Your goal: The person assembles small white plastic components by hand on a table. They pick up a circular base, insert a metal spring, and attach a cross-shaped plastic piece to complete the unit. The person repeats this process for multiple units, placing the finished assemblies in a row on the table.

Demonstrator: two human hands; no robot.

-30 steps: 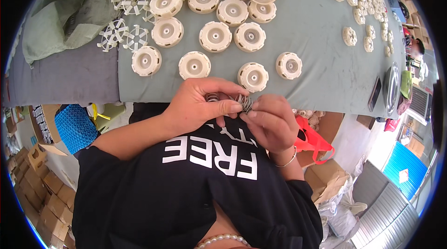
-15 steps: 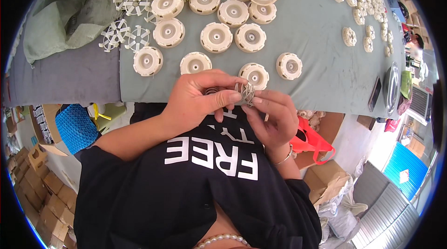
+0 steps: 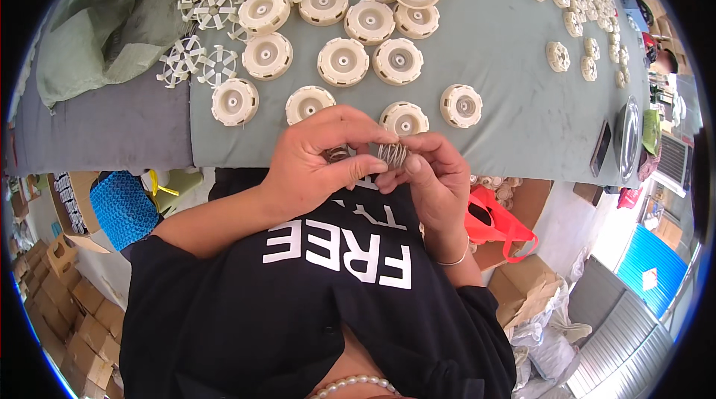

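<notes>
A coiled metal spring is pinched between both my hands, over the table's near edge. My left hand grips it from the left with thumb and forefinger, and more coils sit back in its palm. From the right, my right hand closes its thumb and fingers on the same spring. Just beyond my fingers lie cream round plastic housings, one of them partly covered by my hands. Another housing is behind my left hand, and one more stands apart to the right.
Several housings spread across the grey-green tablecloth. White spoked parts are heaped at the far left beside a grey-green sack. Small cream pieces lie far right. A phone and metal tray rest at the right edge.
My right hand has turned and shifted up slightly, its fingers now around the spring's right side. The spring has been turned and its coils sit closer together. My left hand keeps its grip.
</notes>
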